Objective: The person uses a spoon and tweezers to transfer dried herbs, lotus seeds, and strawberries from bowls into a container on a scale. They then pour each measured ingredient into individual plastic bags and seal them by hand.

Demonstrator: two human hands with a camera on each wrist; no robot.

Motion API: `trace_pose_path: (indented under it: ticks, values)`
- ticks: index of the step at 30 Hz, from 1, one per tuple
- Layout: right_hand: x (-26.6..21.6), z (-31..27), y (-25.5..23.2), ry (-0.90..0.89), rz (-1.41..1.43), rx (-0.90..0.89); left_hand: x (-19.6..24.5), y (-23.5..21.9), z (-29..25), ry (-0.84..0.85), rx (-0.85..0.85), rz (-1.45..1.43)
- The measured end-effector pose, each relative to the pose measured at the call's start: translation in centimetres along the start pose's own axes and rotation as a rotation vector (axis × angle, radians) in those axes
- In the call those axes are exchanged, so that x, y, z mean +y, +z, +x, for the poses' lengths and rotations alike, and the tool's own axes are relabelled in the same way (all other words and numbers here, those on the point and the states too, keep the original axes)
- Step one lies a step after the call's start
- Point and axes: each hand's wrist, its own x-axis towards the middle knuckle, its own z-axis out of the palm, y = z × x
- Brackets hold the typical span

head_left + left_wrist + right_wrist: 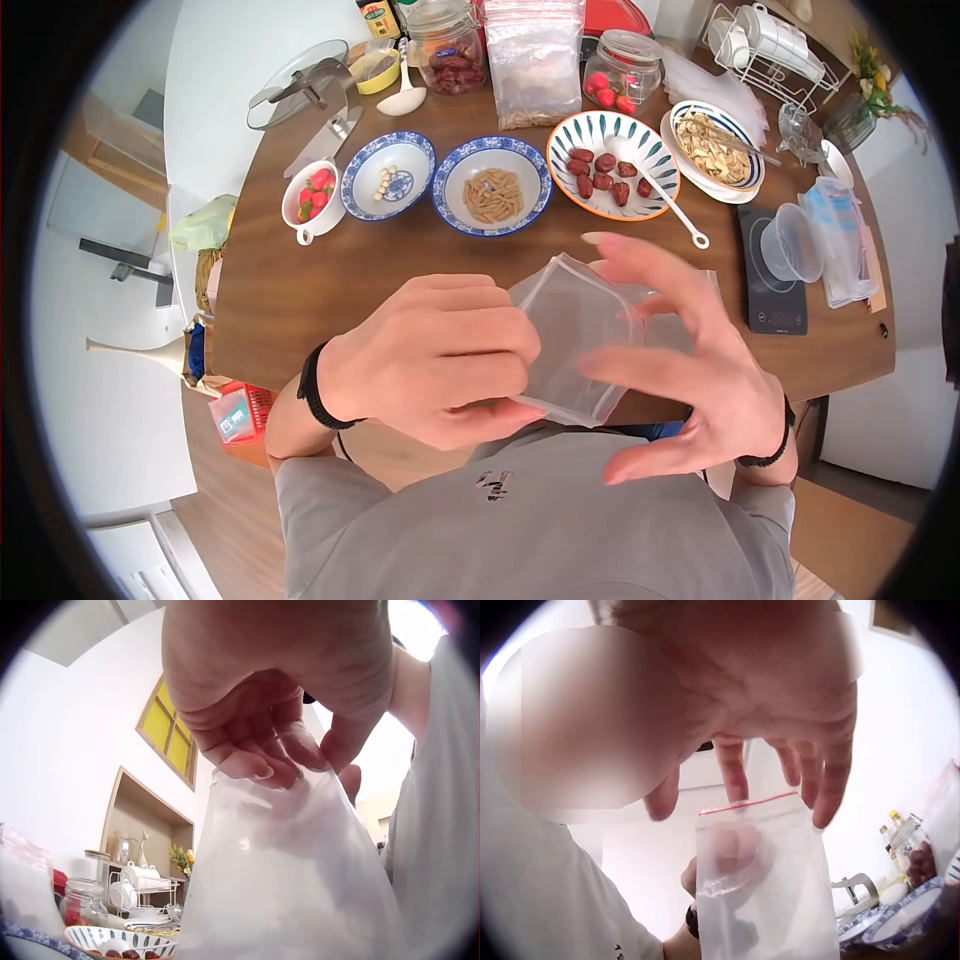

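Observation:
A clear zip-lock bag (572, 345) is held up close in front of the grey shirt. My left hand (440, 350) grips one side of it, fingers curled and thumb at the edge; the left wrist view has the plastic (277, 877) hanging below those fingers. On the other side, my right hand (705, 365) has its fingers spread and its thumb apart, overlapping the bag in the head view. A red seal line (750, 803) runs along the bag's top in the right wrist view, right at the fingertips of the right hand (772, 697).
Beyond the hands stand a bowl of brown strips (492, 195), a bowl with small white pieces (388, 175), a plate of red dates (570, 140) with a white spoon, and a cup of strawberries (313, 197). At right lie a black scale (775, 310) and a plastic tub (790, 245).

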Motion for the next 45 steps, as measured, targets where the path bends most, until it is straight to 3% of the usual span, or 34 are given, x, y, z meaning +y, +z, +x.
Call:
trace_pose_path:
  ticks: [2, 7, 9, 11, 12, 14, 15, 17, 19, 20, 21, 24, 27, 31, 40, 44, 45]
  values:
    - [0.3, -0.3, 0.3, 0.024, -0.063, 0.008, -0.4, 0.2, -0.4, 0.044, 0.09, -0.002]
    - [0.0, -1.1, -0.8, 0.012, -0.18, -0.02, 0.5, -1.2, -0.5, 0.082, 0.115, 0.071]
    - [-0.5, -1.0, -0.5, -0.071, -0.151, -0.05, 0.7, -1.5, -0.9, 0.1, 0.123, 0.099]
    - [-0.4, -0.6, -0.5, -0.022, -0.175, -0.049, 0.6, -1.6, -1.2, 0.126, 0.171, 0.181]
    - [-0.6, -0.4, -0.9, -0.027, -0.163, 0.051, 0.4, -1.4, -1.2, 0.13, 0.17, 0.183]
    - [-1.0, 0.0, -1.5, -0.032, -0.123, 0.171, -0.7, -0.1, -1.3, -0.073, 0.523, -0.026]
    - [-1.1, 0.2, -1.8, -0.03, -0.126, 0.177, -2.0, 1.3, -1.9, -0.059, 0.507, -0.328]
    - [-1.1, 0.6, -2.3, -0.036, -0.208, 0.099, -2.1, 3.5, -2.5, -0.343, 0.433, -0.634]
    - [-1.1, 0.8, -2.3, -0.085, -0.216, 0.115, -1.8, 4.6, -3.3, -0.57, 0.248, -0.644]
    - [-1.1, 0.9, -2.2, -0.134, -0.221, 0.13, -2.3, 5.4, -2.8, -0.449, 0.216, -0.655]
    - [-1.1, 1.0, -2.1, -0.137, -0.222, 0.128, -2.4, 5.7, -2.5, -0.448, 0.219, -0.653]
    - [-0.9, 0.7, -1.1, -0.398, -0.175, 0.285, -2.6, 6.8, -1.8, -0.37, 0.191, -0.702]
    - [-1.6, 0.4, -1.1, -0.422, -0.216, 0.27, -2.4, 7.7, -1.5, -0.298, 0.163, -0.752]
    - [-2.5, 0.1, -0.5, -0.433, -0.236, 0.3, -1.6, 8.5, -1.7, -0.199, 0.125, -0.81]
    - [-3.4, 0.0, -0.6, -0.432, -0.321, 0.319, -2.7, 9.9, -2.3, -0.256, 0.065, -0.731]
    - [-4.6, -0.5, -1.2, -0.318, -0.449, 0.264, -4.1, 9.5, -3.0, -0.187, 0.058, -0.525]
    - [-4.7, -0.7, -1.4, -0.265, -0.481, 0.251, -2.6, 7.9, -2.3, -0.278, 0.044, -0.552]
